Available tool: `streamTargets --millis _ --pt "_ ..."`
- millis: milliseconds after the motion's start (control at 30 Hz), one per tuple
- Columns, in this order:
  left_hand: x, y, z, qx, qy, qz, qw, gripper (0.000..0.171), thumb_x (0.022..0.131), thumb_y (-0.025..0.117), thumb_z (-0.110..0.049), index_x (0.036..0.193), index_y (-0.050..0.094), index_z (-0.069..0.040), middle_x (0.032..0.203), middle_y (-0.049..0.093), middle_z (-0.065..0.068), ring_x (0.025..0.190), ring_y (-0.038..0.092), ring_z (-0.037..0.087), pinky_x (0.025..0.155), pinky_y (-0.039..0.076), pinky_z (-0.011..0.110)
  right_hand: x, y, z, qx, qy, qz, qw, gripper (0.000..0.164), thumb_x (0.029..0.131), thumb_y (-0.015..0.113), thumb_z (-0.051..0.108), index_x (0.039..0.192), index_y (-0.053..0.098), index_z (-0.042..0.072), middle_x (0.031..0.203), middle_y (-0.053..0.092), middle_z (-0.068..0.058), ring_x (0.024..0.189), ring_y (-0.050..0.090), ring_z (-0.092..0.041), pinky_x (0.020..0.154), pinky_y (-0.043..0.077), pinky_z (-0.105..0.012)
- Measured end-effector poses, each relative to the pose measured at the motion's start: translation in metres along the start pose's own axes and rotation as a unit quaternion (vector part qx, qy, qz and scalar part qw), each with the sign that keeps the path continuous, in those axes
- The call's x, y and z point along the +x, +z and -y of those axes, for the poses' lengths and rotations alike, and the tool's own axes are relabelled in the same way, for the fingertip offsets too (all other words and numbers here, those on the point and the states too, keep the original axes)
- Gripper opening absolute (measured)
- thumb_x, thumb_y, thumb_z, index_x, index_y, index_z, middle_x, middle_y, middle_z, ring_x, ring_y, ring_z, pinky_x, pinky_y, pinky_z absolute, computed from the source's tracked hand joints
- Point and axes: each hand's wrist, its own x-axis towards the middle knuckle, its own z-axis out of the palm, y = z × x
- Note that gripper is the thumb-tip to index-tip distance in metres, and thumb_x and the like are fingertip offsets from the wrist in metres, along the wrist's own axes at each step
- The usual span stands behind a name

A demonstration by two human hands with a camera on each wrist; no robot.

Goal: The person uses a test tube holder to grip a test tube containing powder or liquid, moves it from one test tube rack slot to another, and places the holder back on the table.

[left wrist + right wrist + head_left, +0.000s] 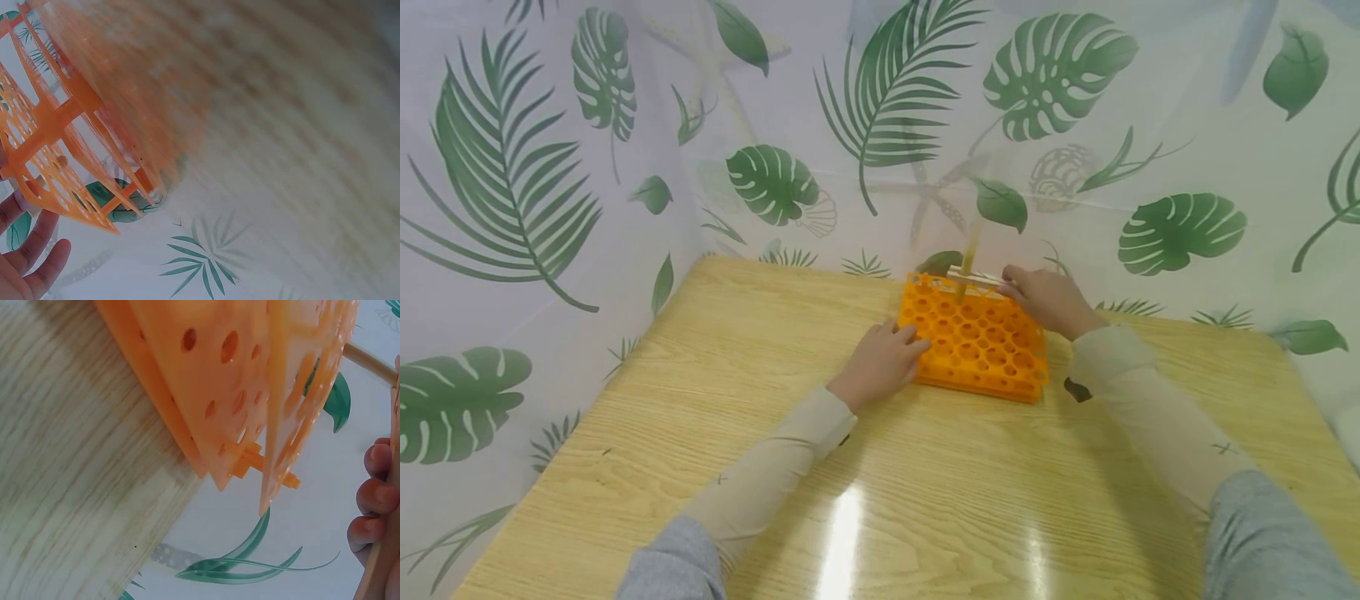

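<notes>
An orange test tube rack point(973, 337) with rows of round holes stands on the table. My left hand point(880, 362) grips its left edge, the fingers bent over the rim; the left wrist view shows the fingers point(37, 250) at the rack's corner, thumb not clearly seen. A slim test tube point(968, 254) with yellowish contents leans slightly, its lower end in a back-row hole. A wooden test tube clamp point(981, 277) lies across the tube above the rack. Its right end is in my right hand point(1048, 300), whose fingers point(375, 497) curl round the wood in the right wrist view.
The wood-grain table point(760, 333) extends around the rack. Behind it hangs a white leaf-print curtain point(820, 108), close to the rack's back side. Dark bits show under both sleeve cuffs, such as a dark piece point(1077, 390) at the right wrist.
</notes>
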Motion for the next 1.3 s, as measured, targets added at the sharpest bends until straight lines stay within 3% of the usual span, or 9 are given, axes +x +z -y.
streamTargets --millis 233,1300 --pt "0.0 0.003 0.001 -0.007 -0.002 0.004 1.0 0.019 0.092 0.054 -0.021 0.11 0.061 -0.021 0.092 0.057 -0.001 0.075 0.044 0.016 0.062 0.039 0.025 0.0 0.007 -0.002 -0.002 0.0 0.011 1.0 0.022 0.099 0.044 0.03 0.093 0.046 0.009 0.062 0.045 -0.003 0.057 0.044 -0.02 0.058 0.037 -0.034" --pt "0.001 0.0 0.0 -0.005 -0.009 0.021 0.9997 0.019 0.093 0.053 -0.022 0.111 0.06 -0.02 0.094 0.057 0.0 0.077 0.046 0.018 0.065 0.042 0.028 -0.001 0.024 -0.006 0.004 -0.013 0.013 1.0 0.019 0.097 0.049 0.026 0.092 0.044 0.008 0.061 0.038 -0.002 0.052 0.039 -0.017 0.052 0.032 -0.03"
